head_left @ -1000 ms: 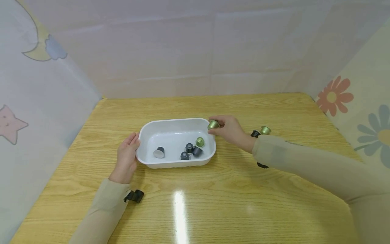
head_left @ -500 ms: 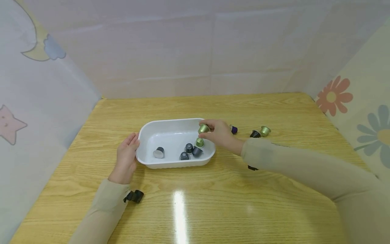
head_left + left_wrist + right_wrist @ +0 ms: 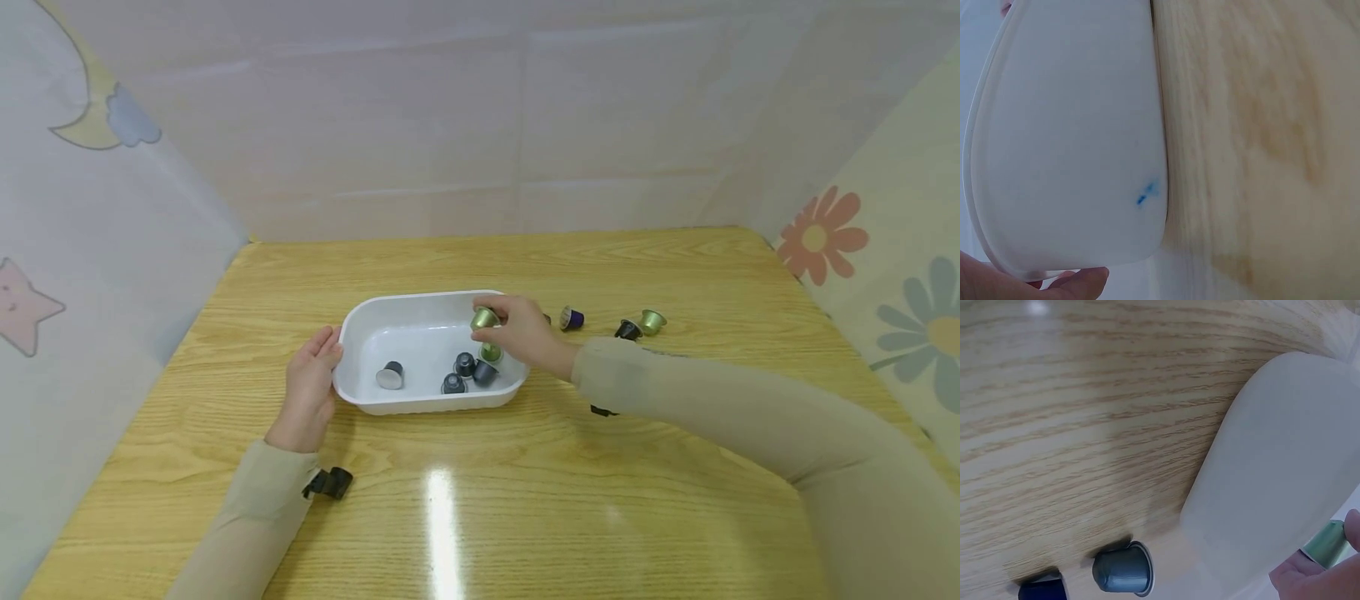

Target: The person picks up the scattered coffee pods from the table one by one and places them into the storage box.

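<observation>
A white oval-cornered plastic tub [image 3: 430,408] stands on the table. My left hand [image 3: 306,392] grips its left end, thumb at the rim; the left wrist view shows fingertips [image 3: 1088,282] under the lip. Above the tub's right part, my right hand [image 3: 525,332] pinches a light green coffee capsule [image 3: 484,318] between thumb and fingers. Directly below it lies another green capsule [image 3: 491,353], partly covered by the hand, beside several dark capsules [image 3: 453,383]. A dark capsule with its pale lid [image 3: 389,378] facing me lies apart at the tub's left.
Right of the tub, a purple capsule [image 3: 572,318], a black capsule [image 3: 628,330] and a green capsule [image 3: 653,322] lie on the wooden table [image 3: 525,500]. A dark grey capsule [image 3: 1121,570] lies near the tub's outer wall. Printed cloth walls surround the table.
My right hand has moved left with the green capsule, from the tub's right rim to over its inside, uncovering the purple capsule on the table. The left hand keeps its grip on the tub.
</observation>
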Demonstrator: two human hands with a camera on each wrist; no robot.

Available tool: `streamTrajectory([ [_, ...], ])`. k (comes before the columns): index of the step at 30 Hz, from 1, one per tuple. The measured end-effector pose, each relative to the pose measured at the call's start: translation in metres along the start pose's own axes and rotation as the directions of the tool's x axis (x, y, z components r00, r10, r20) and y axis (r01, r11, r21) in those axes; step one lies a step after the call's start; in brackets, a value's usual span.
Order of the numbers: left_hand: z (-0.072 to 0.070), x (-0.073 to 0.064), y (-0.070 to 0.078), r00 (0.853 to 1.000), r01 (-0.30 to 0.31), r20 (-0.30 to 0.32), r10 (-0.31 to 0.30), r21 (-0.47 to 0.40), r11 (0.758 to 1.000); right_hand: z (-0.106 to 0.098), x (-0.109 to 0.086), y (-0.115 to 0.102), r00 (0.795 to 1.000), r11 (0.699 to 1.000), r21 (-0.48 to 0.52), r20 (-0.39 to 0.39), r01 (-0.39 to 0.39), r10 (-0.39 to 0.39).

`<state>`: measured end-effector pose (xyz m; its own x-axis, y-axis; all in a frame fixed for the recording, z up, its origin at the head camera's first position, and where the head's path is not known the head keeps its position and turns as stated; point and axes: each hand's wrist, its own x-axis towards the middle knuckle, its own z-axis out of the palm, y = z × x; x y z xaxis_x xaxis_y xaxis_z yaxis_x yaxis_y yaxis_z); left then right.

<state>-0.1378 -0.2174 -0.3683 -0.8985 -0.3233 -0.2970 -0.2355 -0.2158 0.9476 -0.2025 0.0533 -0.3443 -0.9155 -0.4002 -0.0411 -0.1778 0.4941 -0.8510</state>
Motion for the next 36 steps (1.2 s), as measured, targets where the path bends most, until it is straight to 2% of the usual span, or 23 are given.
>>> streamTrajectory([
  [7, 0.000, 0.000, 0.001, 1.000, 0.005, -0.003, -0.005, 0.009, 1.000, 0.010, 0.005, 0.000, 1.000, 1.000, 0.008, -0.001, 0.020, -0.020],
  [17, 0.001, -0.001, 0.002, 1.000, 0.007, -0.003, -0.007, 0.006, 1.000, 0.022, 0.008, -0.005, 0.998, 0.999, -0.019, 0.037, 0.048, -0.047],
  [31, 0.001, -0.002, 0.002, 1.000, 0.005, -0.001, -0.005, -0.003, 1.000, 0.033, 0.009, -0.010, 0.996, 0.999, -0.039, 0.084, 0.035, -0.031],
  [36, 0.002, -0.002, 0.002, 1.000, 0.012, -0.001, -0.012, 0.005, 1.000, 0.034, 0.010, -0.010, 0.991, 0.996, -0.040, 0.113, 0.079, -0.074],
])
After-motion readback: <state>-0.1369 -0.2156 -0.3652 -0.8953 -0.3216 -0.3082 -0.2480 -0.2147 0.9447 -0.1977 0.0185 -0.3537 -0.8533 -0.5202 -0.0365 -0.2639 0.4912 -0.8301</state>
